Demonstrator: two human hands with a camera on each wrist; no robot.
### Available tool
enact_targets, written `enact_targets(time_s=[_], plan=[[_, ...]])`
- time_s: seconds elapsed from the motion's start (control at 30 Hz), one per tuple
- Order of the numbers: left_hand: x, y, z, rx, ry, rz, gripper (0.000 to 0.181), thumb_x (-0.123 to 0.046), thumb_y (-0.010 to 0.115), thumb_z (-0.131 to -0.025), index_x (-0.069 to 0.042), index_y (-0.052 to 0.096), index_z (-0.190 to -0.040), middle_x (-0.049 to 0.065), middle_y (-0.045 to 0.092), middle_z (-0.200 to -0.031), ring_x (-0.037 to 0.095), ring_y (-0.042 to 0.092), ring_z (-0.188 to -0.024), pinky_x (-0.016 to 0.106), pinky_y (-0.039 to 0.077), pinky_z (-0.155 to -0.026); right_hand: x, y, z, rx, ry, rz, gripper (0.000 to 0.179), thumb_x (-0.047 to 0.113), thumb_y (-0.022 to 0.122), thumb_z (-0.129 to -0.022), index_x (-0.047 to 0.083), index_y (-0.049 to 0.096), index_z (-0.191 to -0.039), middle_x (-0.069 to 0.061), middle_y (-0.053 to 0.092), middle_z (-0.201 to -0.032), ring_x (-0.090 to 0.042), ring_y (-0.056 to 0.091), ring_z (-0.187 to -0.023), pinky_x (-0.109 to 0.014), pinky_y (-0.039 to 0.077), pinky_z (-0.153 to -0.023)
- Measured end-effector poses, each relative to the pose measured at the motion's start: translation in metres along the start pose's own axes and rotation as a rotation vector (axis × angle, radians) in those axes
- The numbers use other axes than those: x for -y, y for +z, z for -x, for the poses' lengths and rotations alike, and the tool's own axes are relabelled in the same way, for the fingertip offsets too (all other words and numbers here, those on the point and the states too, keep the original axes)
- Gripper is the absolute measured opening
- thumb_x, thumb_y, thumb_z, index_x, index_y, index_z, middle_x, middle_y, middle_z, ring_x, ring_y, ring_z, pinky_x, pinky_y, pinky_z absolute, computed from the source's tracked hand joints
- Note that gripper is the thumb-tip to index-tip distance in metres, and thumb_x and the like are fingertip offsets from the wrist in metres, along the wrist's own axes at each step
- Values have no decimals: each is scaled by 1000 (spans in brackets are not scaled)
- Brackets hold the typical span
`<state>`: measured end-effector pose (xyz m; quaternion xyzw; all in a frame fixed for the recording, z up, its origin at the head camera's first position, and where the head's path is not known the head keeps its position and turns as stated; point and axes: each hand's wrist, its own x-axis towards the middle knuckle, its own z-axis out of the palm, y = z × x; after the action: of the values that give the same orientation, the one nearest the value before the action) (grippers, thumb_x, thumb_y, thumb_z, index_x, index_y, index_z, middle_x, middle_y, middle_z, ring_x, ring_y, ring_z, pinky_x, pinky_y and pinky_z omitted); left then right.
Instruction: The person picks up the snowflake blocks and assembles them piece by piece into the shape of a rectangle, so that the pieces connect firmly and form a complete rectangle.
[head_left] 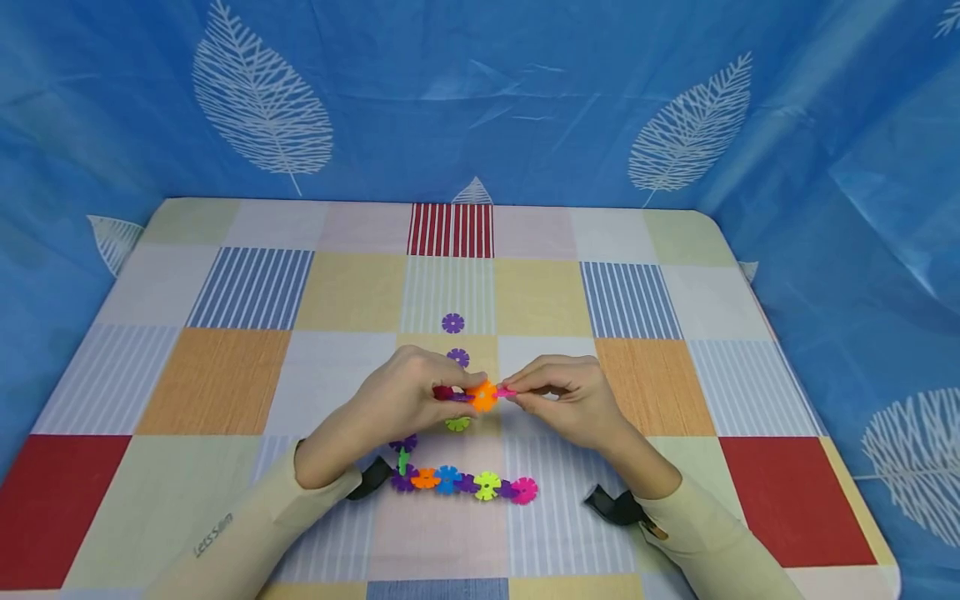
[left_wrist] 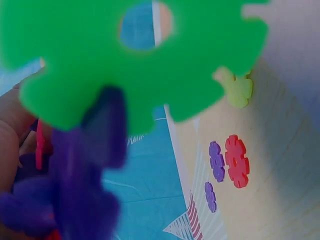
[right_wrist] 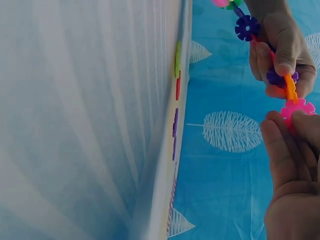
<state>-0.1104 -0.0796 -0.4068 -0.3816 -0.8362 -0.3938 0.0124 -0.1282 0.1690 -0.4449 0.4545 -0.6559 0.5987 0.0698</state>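
Above the table my left hand (head_left: 412, 387) pinches a chain of notched flower-shaped plastic discs near its end, by an orange disc (head_left: 484, 397). My right hand (head_left: 570, 396) holds a pink disc (right_wrist: 294, 109) between thumb and fingers. The pink disc meets the orange one edge to edge, at an angle; whether their slots are fully joined I cannot tell. The chain runs from the left hand down past a green disc (left_wrist: 195, 75) to a row with a blue disc (head_left: 447, 480), a yellow-green disc (head_left: 487, 485) and a pink end disc (head_left: 524, 491). The left palm hides part of the chain.
Loose on the patchwork tablecloth (head_left: 345, 292), beyond and under the hands, lie purple discs (head_left: 453, 323), a red disc (left_wrist: 237, 161) and a yellow-green disc (head_left: 457, 424). Black straps (head_left: 617, 507) hang by both wrists. Blue leaf-print cloth (head_left: 480, 100) surrounds the table.
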Motion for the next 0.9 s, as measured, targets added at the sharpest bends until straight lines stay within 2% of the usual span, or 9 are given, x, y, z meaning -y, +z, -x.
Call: enact_targets(time_s=[0.17,0.3,0.4,0.47,0.6,0.73,0.9], plan=[[0,-1,0,-9,4,5,38,-16,87,-72,-3,75,-106,2,74,-93,9,69,-79,17,53,-70,-1,2,-2,0,-40,33,14,-9,77,-77,-3,74,-90,-17,72,-87,-23,70,-74,-26,57,-63],[0,-3,-1,-4,-27,-28,37,-14,87,-72,-3,76,-106,2,74,-92,9,68,-77,18,53,-70,-2,3,-4,0,-16,69,21,-14,77,-72,-1,74,-89,-14,72,-87,-22,70,-75,-26,57,-64],[0,-3,-2,18,-78,-85,36,-16,87,-73,-5,75,-105,0,73,-91,8,66,-74,16,52,-66,-3,5,-7,11,43,108,26,-17,78,-70,0,73,-89,-13,72,-88,-21,70,-77,-27,57,-66],[0,-4,-2,34,-106,-139,35,-18,87,-74,-8,74,-104,-1,72,-90,7,65,-73,16,52,-65,-4,7,-9,30,103,138,25,-14,78,-72,2,72,-89,-11,72,-89,-20,70,-79,-27,57,-67],[4,-8,-3,46,-140,-201,35,-22,87,-75,-12,72,-105,-4,71,-92,8,66,-79,22,54,-71,-7,5,-17,113,233,125,22,-7,77,-78,3,69,-95,-11,71,-100,-20,69,-89,-29,58,-72],[9,-17,-1,56,-187,-216,35,-22,86,-75,-15,72,-107,-8,70,-92,7,65,-82,24,53,-72,-15,-4,-29,193,357,112,22,-4,72,-84,3,65,-104,-13,67,-110,-20,66,-100,-31,57,-78],[11,-29,2,63,-237,-224,36,-22,86,-75,-17,72,-108,-9,69,-90,8,62,-79,24,51,-67,-30,-8,-44,296,422,256,22,-1,70,-87,0,64,-108,-12,66,-106,-22,65,-98,-35,55,-83]])
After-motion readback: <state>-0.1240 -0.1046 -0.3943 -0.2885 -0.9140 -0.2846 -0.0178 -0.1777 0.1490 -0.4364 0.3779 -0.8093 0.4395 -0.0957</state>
